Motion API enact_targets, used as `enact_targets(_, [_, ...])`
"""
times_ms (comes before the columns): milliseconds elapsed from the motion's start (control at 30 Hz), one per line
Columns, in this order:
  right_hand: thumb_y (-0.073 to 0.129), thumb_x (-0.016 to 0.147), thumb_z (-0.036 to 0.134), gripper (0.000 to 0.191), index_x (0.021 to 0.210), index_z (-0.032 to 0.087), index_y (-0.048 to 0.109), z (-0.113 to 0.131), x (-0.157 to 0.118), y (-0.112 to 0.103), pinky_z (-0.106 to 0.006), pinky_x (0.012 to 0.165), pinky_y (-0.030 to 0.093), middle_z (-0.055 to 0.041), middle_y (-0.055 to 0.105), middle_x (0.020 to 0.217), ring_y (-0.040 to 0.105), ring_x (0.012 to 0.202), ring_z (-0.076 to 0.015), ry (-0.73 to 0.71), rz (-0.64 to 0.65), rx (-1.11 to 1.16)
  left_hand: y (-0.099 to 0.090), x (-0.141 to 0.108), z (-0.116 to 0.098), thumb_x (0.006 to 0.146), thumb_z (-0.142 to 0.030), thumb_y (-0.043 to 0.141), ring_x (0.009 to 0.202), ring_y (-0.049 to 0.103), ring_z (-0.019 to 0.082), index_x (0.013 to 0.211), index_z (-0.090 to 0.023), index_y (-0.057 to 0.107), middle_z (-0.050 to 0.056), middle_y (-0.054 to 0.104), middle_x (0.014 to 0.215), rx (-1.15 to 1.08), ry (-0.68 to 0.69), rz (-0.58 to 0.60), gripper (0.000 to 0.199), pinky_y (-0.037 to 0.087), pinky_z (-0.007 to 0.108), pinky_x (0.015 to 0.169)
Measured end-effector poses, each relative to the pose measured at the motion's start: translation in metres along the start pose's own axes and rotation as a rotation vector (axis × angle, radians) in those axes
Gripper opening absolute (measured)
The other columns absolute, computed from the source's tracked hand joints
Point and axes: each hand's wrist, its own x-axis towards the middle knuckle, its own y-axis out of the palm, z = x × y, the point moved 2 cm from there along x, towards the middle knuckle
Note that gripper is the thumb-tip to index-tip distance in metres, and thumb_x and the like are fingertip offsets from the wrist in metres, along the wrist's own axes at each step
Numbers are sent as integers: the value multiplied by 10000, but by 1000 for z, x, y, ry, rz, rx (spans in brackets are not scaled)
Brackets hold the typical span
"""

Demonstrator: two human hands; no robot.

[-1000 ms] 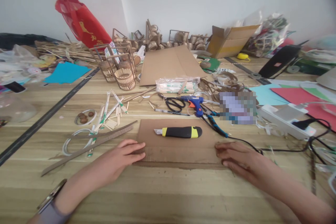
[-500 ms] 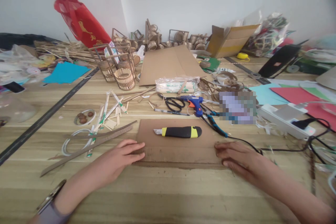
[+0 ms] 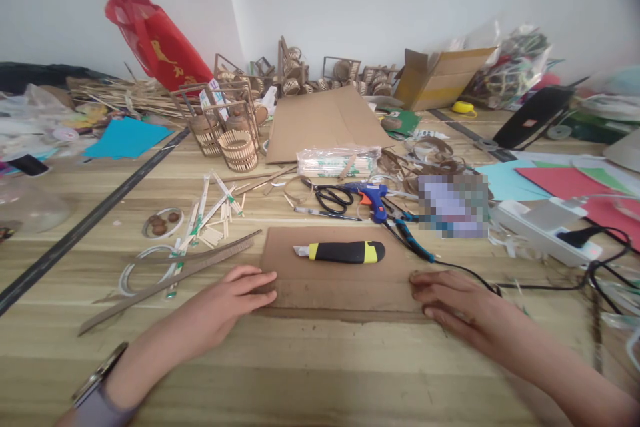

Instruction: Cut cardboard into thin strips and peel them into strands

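Note:
A rectangular piece of brown cardboard [image 3: 345, 290] lies flat on the table in front of me. On top of it rests a black and yellow utility knife [image 3: 345, 251], its blade out and pointing left. My left hand [image 3: 240, 295] lies at the cardboard's left edge, fingers stretched out and fingertips touching it. At the right edge, my right hand [image 3: 453, 297] rests with its fingers apart and slightly bent, the tips on the cardboard. Neither hand touches the knife.
Behind the cardboard lie a blue glue gun [image 3: 377, 200], black scissors [image 3: 334, 199] and a pen [image 3: 327, 214]. Wooden sticks [image 3: 213, 233] and cardboard strips [image 3: 170, 287] are to the left. A white power strip [image 3: 545, 230] with a black cable is at right. Small baskets [image 3: 239, 150] stand farther back.

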Motion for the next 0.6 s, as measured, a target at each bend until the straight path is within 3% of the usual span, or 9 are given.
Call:
enact_targets(333, [514, 932, 331, 228, 939, 245, 726, -3, -1, 1, -404, 887, 583, -103, 724, 1143, 685, 1078, -261, 20, 14, 18, -13, 11, -24, 930, -72, 447, 1244, 489, 260, 1224, -245, 669, 65, 608, 1360, 162, -43, -65, 407, 509, 413, 985])
enact_targets(467, [516, 942, 347, 227, 962, 249, 720, -10, -4, 7, -416, 905, 570, -107, 705, 1180, 661, 1117, -263, 7, 24, 26, -6, 19, -30, 950, -74, 444, 1115, 542, 240, 1084, -199, 693, 88, 642, 1229, 218, -55, -79, 309, 513, 380, 942])
enact_targets(600, [517, 943, 355, 226, 986, 261, 718, -13, -5, 9, -420, 909, 562, -105, 697, 1192, 655, 1123, -266, 18, 27, 49, 3, 25, -29, 973, -57, 363, 921, 592, 183, 1054, -186, 663, 65, 645, 1073, 175, -75, -35, 337, 514, 330, 891])
